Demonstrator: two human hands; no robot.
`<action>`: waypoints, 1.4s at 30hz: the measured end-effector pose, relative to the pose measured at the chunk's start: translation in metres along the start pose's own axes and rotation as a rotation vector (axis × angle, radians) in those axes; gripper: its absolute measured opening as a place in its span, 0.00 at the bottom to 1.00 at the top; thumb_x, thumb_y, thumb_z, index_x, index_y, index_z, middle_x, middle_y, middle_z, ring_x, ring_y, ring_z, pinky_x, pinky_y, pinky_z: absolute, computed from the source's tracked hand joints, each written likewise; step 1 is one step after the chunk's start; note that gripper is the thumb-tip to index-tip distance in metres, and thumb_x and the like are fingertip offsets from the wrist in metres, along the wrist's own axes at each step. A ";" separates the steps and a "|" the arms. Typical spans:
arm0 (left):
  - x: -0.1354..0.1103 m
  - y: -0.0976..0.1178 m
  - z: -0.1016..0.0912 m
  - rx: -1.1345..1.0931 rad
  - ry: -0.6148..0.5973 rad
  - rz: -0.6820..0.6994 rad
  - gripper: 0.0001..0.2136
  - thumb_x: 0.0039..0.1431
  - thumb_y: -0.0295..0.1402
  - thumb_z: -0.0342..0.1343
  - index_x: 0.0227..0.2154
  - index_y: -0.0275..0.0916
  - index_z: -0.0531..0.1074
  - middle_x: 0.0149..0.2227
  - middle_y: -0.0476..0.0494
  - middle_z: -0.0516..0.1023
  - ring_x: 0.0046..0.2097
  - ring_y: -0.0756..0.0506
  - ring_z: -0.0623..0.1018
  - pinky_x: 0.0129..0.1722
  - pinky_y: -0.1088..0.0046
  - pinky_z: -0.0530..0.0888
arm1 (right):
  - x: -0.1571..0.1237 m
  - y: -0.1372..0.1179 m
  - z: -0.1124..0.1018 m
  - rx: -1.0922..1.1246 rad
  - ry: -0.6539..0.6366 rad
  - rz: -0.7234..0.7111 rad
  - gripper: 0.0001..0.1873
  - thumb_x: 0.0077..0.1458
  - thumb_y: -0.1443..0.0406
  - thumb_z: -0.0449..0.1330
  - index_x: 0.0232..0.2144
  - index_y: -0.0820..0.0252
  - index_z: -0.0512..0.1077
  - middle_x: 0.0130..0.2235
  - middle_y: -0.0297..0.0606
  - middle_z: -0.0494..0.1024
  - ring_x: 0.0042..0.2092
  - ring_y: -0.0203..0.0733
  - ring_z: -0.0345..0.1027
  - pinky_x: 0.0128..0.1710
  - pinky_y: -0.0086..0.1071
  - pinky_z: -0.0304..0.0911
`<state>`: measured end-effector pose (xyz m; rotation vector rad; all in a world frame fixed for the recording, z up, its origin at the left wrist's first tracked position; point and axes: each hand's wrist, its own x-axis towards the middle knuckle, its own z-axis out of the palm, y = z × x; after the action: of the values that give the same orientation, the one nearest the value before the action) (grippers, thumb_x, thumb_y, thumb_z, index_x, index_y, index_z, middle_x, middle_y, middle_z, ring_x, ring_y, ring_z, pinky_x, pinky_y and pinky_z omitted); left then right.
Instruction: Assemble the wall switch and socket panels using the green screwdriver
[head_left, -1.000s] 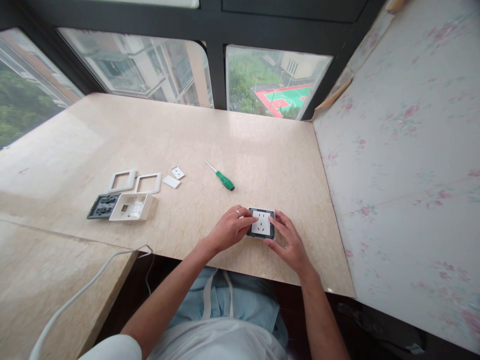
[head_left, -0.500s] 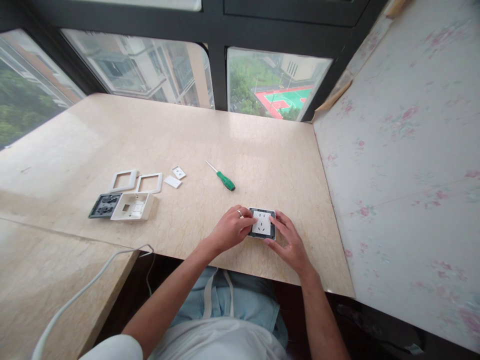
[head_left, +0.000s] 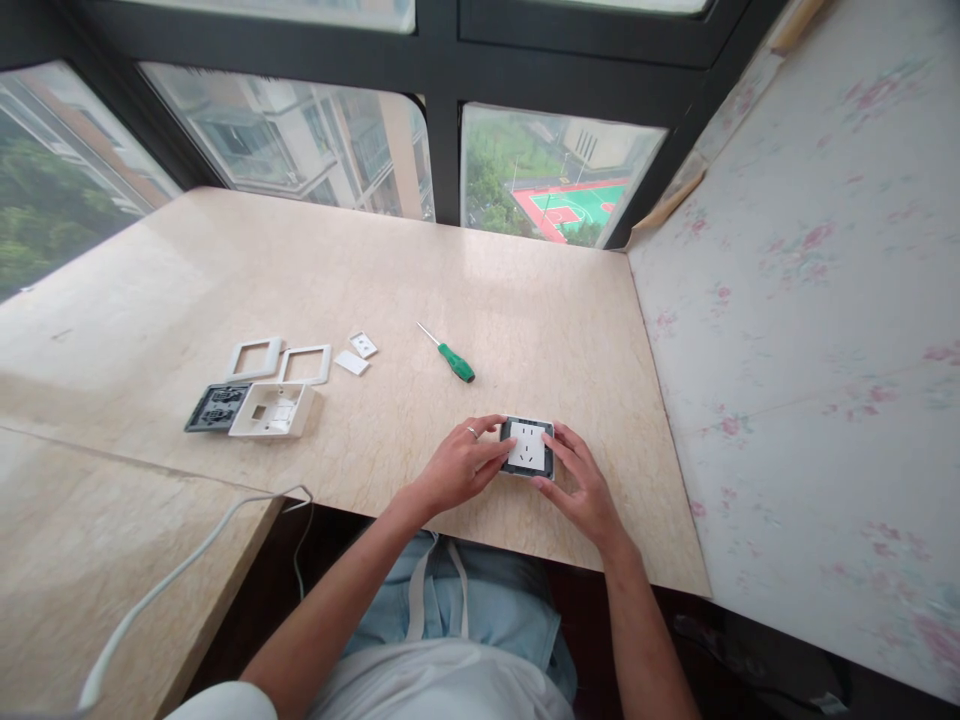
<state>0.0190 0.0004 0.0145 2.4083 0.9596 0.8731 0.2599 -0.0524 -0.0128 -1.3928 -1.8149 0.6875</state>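
Observation:
A wall socket [head_left: 526, 447] with a white face and dark surround lies near the front edge of the stone counter, its slots facing up. From its left side, my left hand [head_left: 466, 458] grips it, thumb on the white face and fingers at the upper left edge. My right hand [head_left: 579, 483] wraps the right side, with fingertips on the face's right border and the thumb at the lower edge. A screwdriver [head_left: 454, 362] with a green handle rests beyond the hands, its shaft pointing up and left.
Left on the counter [head_left: 375, 270] lie a white mounting box [head_left: 270, 424], a dark socket plate [head_left: 214, 408], white frames [head_left: 305, 364] and small white covers [head_left: 352, 363]. A white cable [head_left: 191, 560] hangs over the front edge. Windows stand behind; a flowered wall [head_left: 810, 330] bounds the right.
The view has shifted slightly, so everything appears a little further right. Both hands stay on the socket; my left fingers have moved only a little.

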 end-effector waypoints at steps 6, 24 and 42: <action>-0.006 -0.001 0.004 -0.075 0.024 -0.065 0.20 0.66 0.31 0.53 0.60 0.44 0.65 0.59 0.33 0.68 0.57 0.40 0.73 0.53 0.56 0.75 | 0.000 0.000 0.000 -0.004 0.005 -0.005 0.30 0.58 0.55 0.63 0.62 0.46 0.65 0.67 0.43 0.60 0.65 0.55 0.59 0.63 0.54 0.59; -0.012 0.000 0.004 -0.168 0.085 -0.101 0.13 0.67 0.32 0.53 0.52 0.42 0.72 0.56 0.35 0.72 0.58 0.41 0.73 0.55 0.56 0.75 | 0.000 0.002 0.001 -0.012 0.018 -0.026 0.30 0.58 0.55 0.63 0.62 0.45 0.64 0.66 0.44 0.61 0.65 0.55 0.59 0.62 0.53 0.61; -0.006 -0.012 0.022 -0.170 -0.055 -0.109 0.32 0.60 0.47 0.60 0.63 0.41 0.58 0.66 0.31 0.62 0.66 0.36 0.64 0.61 0.51 0.67 | -0.001 0.003 0.002 0.121 0.104 -0.059 0.19 0.60 0.62 0.63 0.54 0.49 0.74 0.66 0.44 0.62 0.63 0.53 0.64 0.61 0.51 0.65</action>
<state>0.0250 0.0016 -0.0112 2.2036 0.9465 0.8111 0.2599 -0.0524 -0.0163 -1.2675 -1.6981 0.6701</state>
